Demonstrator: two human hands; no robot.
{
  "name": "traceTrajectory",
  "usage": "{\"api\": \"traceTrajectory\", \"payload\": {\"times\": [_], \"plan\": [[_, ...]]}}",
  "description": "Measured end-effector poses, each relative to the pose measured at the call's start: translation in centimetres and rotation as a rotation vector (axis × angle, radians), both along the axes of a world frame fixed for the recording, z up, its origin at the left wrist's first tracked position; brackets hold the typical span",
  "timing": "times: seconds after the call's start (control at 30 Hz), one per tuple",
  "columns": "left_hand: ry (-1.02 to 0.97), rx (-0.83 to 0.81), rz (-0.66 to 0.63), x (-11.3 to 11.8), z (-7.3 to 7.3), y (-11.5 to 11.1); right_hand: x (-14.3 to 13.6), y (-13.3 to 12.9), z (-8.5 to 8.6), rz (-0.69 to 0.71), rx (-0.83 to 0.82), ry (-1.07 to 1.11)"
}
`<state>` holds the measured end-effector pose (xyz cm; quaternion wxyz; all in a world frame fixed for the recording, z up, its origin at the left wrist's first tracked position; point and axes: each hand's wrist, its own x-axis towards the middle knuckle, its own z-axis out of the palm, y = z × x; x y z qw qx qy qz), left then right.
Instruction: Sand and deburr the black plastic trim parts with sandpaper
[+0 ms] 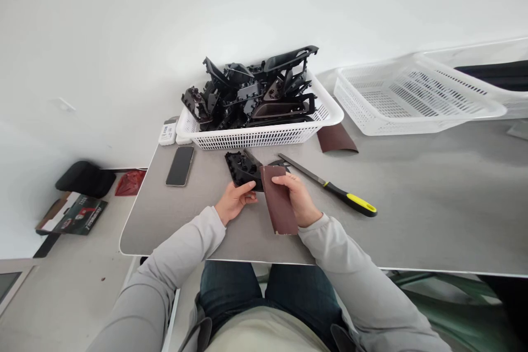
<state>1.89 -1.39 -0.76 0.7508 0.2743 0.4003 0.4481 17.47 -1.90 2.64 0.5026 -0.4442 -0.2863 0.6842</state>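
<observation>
Left hand [234, 202]: its fingers are gripping the part [239, 167] by its near edge.
Right hand [303, 201]: its fingers are pinching the sheet [280, 212], thumb on top.
Part: being held over the worktop [412, 220], before the full basket [264, 137].
File [346, 195]: lying right of the sheet.
Phone [180, 166]: lying left of the part.

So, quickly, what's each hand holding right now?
Left hand: closed, holding a black plastic part.
Right hand: closed, holding a brown sheet.
</observation>
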Motion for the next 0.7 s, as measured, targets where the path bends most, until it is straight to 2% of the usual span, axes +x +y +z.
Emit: {"api": "traceTrajectory", "payload": {"times": [0.2,0.27,0.4,0.47,0.7], "plan": [[-0.079,0.017,0.074,-0.29,0.09,0.13,0.22,-0.11,0.1,-0.007,-0.045,0.078],[-0.102,0.009,0.044,-0.54,0.16,0.19,0.27,-0.09,0.13,-0.034,-0.069,0.117],[-0.11,-0.008,-0.14,-0.9,0.05,0.18,0.24,-0.1,0.33,-0.049,-0.088,0.115],[-0.109,-0.013,-0.193,-0.92,-0.1,0.12,0.17,-0.14,0.4,-0.048,-0.074,0.082],[-0.095,0.046,-0.147,-0.31,-0.39,-0.34,-0.36,-0.1,-0.16,0.002,0.015,0.011]]}}
